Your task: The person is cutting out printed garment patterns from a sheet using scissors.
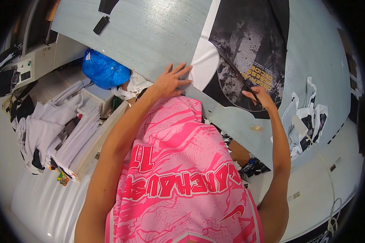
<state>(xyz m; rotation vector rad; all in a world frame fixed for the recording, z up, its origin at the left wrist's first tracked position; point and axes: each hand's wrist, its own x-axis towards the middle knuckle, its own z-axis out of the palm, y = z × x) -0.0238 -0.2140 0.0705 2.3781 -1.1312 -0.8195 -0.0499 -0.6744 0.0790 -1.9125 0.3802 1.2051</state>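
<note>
Black printed fabric (255, 48) lies under and beyond the right grip (260, 97), clasped around black shears (240, 75); left grip (171, 84) spread flat on bench (146, 40).

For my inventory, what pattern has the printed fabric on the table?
The fabric: black, with grey mottling and yellow lettering, in the head view.

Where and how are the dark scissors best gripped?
Probably at the handle end, coming from the person's near right side, where the right hand holds them: the long blades point away across the black printed fabric, leaving that end nearest.
</note>
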